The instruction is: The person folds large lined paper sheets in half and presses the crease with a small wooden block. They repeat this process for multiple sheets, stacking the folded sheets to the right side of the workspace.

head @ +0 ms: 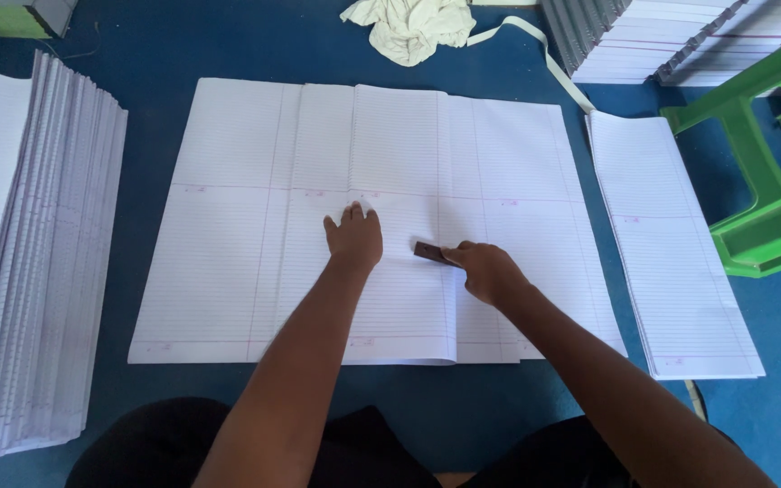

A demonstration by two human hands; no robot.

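Currently: left hand (354,239) flat, open, pressing ruled sheets (228,262) mid-floor; right hand (490,271) closed round dark wooden block (429,253), creasing fold; folded stack (671,253) at right edge, unfolded stack (38,262) at left

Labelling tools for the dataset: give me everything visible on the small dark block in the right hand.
The dark block is a small, flat, brownish-black oblong piece, possibly wood; the material is unclear. The right hand grips its right end, hiding that part, while the free end points left and slightly up. It lies pressed on the folded ruled sheet, near the fold edge, just right of the left hand, which it does not touch.
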